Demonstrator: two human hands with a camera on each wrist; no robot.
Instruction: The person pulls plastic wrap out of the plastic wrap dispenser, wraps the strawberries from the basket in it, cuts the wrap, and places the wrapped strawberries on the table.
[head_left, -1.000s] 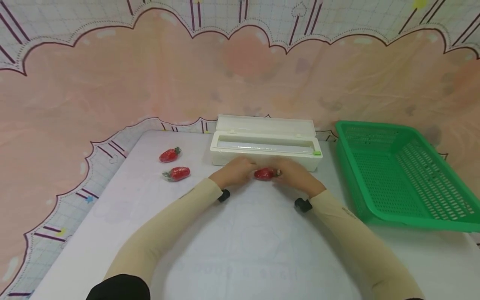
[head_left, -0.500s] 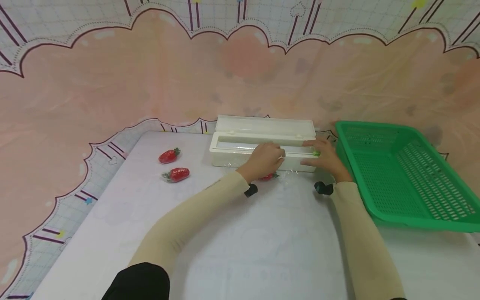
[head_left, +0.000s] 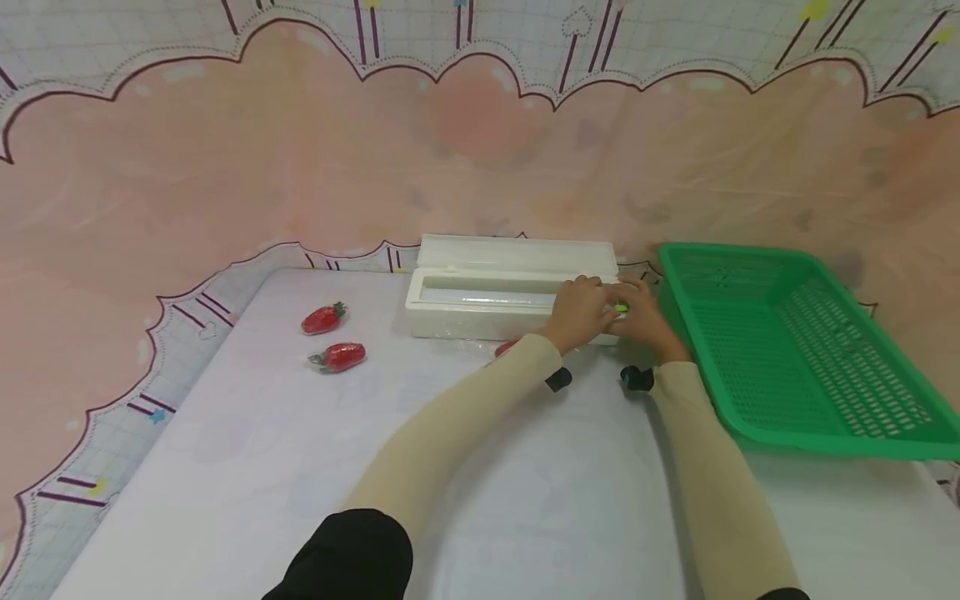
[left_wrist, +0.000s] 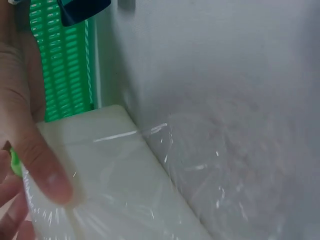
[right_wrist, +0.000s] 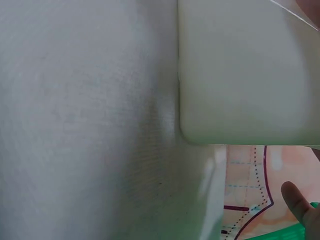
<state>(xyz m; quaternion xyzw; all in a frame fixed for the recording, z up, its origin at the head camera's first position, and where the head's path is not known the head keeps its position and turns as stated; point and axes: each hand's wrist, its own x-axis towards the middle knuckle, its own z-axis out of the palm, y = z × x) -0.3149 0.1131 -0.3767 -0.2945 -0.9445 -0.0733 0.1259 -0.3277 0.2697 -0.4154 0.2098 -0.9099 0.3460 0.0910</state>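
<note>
A white cling film dispenser box stands with its lid raised, its film roll visible inside. My right hand grips its right end, the thumb pressed on the film over the front wall. Close against it, my left hand has curled fingers at the green slide cutter; its fingertips are partly hidden. Clear film hangs down the front and lies crumpled on the table. A red strawberry lies by the film, mostly hidden by my left forearm.
Two strawberries, seemingly wrapped in film, lie at the left: a back one and a front one. A green plastic basket stands at the right, near my right forearm. A patterned cloth hangs behind the white table.
Both hands have left the strawberry for the dispenser. My left hand has moved right along the box to its right end, beside my right hand. Film now lies in front of the box.
</note>
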